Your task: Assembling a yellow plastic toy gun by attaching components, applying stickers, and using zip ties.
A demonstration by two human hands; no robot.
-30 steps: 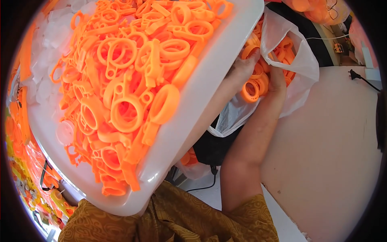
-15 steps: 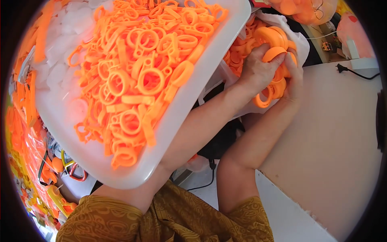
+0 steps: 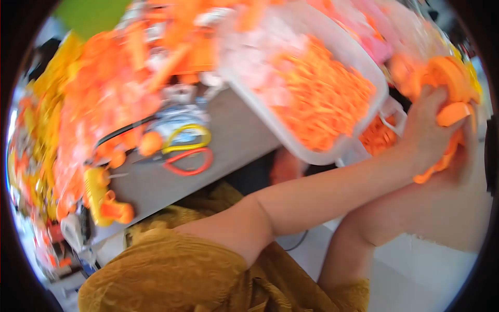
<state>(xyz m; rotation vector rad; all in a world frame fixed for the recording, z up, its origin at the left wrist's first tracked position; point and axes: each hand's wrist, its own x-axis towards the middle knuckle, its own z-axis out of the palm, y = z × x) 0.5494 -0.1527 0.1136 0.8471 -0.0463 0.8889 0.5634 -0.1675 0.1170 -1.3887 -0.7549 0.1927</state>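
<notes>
At the right side, both my hands are closed round a bunch of orange plastic ring-shaped parts (image 3: 451, 78), blurred by motion. My left hand (image 3: 429, 122) grips them from the near left, fingers wrapped over the rings. Partly hidden behind the parts, my right hand (image 3: 466, 156) holds them from the right. Left of the hands stands a translucent white tub (image 3: 317, 157), heaped with small orange ring pieces (image 3: 327, 93) and, on its left, pale whitish pieces. Below my left wrist's far side, a white bag (image 3: 397, 115) holds more orange parts (image 3: 378, 136).
On the grey table (image 3: 244, 125) lie scissors with yellow and red loop handles (image 3: 188, 161) and a yellow-and-orange pistol-shaped thing (image 3: 99, 197). Orange and yellow plastic pieces (image 3: 104, 93) pile up at the left. A pale board (image 3: 442, 218) lies beneath my right forearm.
The view has swung left, bringing the table and scissors into sight; the tub now appears farther off. My hands still hold the orange rings, now farther right in the picture and away from the bag.
</notes>
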